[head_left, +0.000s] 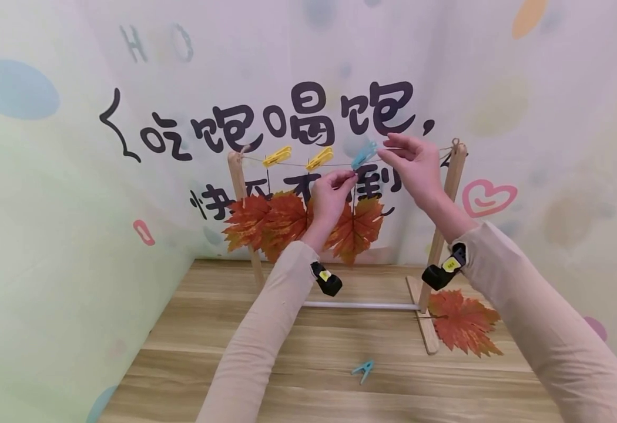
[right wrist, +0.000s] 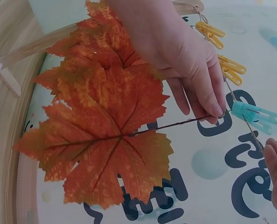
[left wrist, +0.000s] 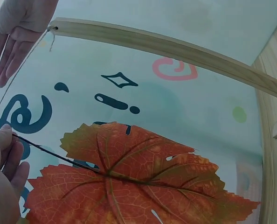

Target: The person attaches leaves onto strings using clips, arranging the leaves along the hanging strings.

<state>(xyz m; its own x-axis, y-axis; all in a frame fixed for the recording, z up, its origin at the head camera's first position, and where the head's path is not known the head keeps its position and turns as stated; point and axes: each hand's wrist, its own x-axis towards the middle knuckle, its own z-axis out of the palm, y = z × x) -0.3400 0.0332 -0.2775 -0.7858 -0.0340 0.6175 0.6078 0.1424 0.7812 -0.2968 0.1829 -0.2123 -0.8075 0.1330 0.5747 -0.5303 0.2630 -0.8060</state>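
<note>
My left hand (head_left: 331,198) pinches the dark stem (right wrist: 171,125) of an orange-red maple leaf (right wrist: 101,140), close under a light blue clothespin (head_left: 364,154). This clothespin sits on the string (right wrist: 252,131), its handles tilted up to the right. Just right of the handles is my right hand (head_left: 413,167), fingers loosely extended; a small gap shows between them and the clothespin in the right wrist view. To the left, two yellow clothespins (head_left: 278,156) hold other maple leaves (head_left: 286,220) by their stems. In the head view, my left hand partly covers the leaves.
The string is tied between two wooden posts (head_left: 448,191), joined low by a white rod (head_left: 361,305). Another maple leaf (head_left: 462,322) lies by the right foot (head_left: 427,335). A second blue clothespin (head_left: 364,370) lies on the wooden table (head_left: 319,388). Behind is a printed wall (head_left: 266,59).
</note>
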